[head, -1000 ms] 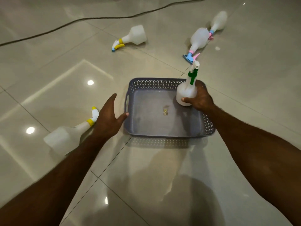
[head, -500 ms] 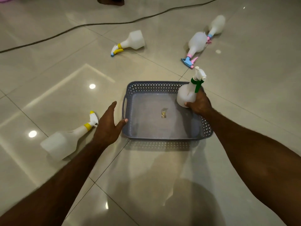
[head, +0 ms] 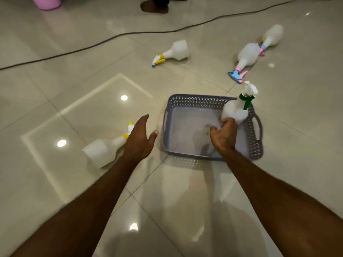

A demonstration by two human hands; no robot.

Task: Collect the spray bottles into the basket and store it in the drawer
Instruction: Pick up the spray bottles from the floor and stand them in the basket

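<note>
I'm seeing just one view, the head camera, so nothing is being shared with a second view. It's sitting high and looking forward and steeply down at the tiled floor (head: 278, 145). Wide lens is bending the tile lines. Both forearms are running in from the bottom edge, close to the lens. The basket (head: 196, 102) is sitting near centre, at arm's reach. Top edge is catching a cable (head: 130, 33) further off.

A glossy tiled floor (head: 185, 210) carries a grey basket (head: 194, 102). Left of the basket lies one spray bottle (head: 104, 151); beyond the basket lie three more (head: 176, 51) (head: 246, 58) (head: 272, 37), then a dark cable (head: 111, 36).
</note>
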